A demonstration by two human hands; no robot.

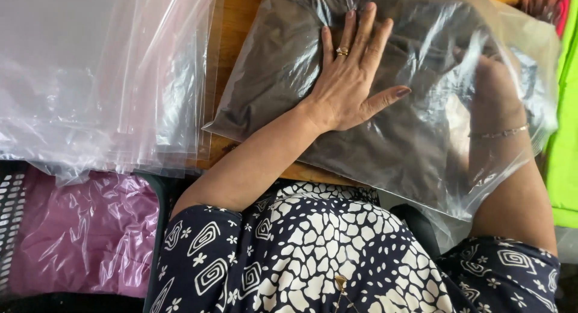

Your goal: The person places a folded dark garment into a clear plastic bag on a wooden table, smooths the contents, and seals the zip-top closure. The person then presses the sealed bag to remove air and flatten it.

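A dark brown folded garment (pixel 289 60) lies inside a clear plastic bag (pixel 457 186) on a wooden table (pixel 238 24). My left hand (pixel 352 72) presses flat on top of the bag, fingers spread, a ring on one finger. My right hand (pixel 497 90) is pushed inside the bag's open right end, seen through the plastic, with a thin bracelet at the wrist. Whether its fingers grip the garment is hidden by the plastic's glare.
A stack of empty clear plastic bags (pixel 102 78) covers the table's left side. Below it a basket (pixel 12 210) holds a purple bagged garment (pixel 90 229). Bright green fabric (pixel 566 162) lies along the right edge.
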